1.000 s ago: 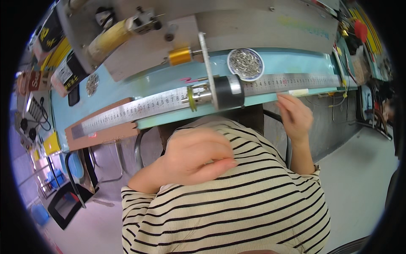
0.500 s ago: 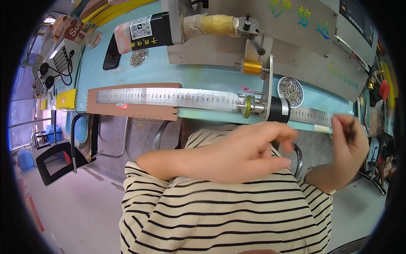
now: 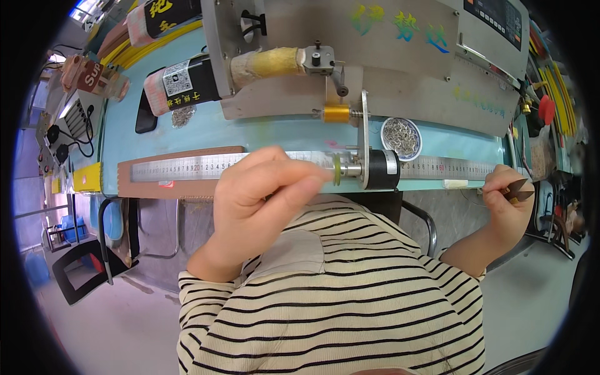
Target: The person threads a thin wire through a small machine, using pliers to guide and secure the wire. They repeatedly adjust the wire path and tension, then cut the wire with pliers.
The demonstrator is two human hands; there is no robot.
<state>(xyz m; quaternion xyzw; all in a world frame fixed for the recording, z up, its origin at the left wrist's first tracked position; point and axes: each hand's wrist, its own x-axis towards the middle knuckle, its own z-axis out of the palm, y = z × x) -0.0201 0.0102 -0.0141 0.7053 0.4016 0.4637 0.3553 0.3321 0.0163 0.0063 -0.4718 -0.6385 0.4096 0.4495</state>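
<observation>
My left hand (image 3: 265, 190) is closed in a pinch, thumb against forefinger, in front of the long steel ruler (image 3: 169, 169). Its fingertips reach the near side of a green-rimmed wheel (image 3: 337, 170) on a metal shaft; what they pinch, if anything, is too small to make out. A black cylinder (image 3: 384, 170), perhaps a motor, sits at the shaft's right end. Far to the right, by the table's front edge, my right hand (image 3: 505, 195) is closed around small dark thread snips (image 3: 518, 187), whose pointed blades stick out past the fingers.
Behind the cylinder stands a white bowl (image 3: 415, 149) of small metal pieces. A brown board (image 3: 134, 186) lies under the ruler's left part. A grey machine (image 3: 400, 94) with a yellow-wrapped arm (image 3: 269, 61) fills the back. A black phone (image 3: 145, 115) lies at the left.
My left hand has moved left from before the black cylinder and closed from loosely spread fingers into a pinch. My right hand stays far right; its snips show more clearly. The whole view has shifted.
</observation>
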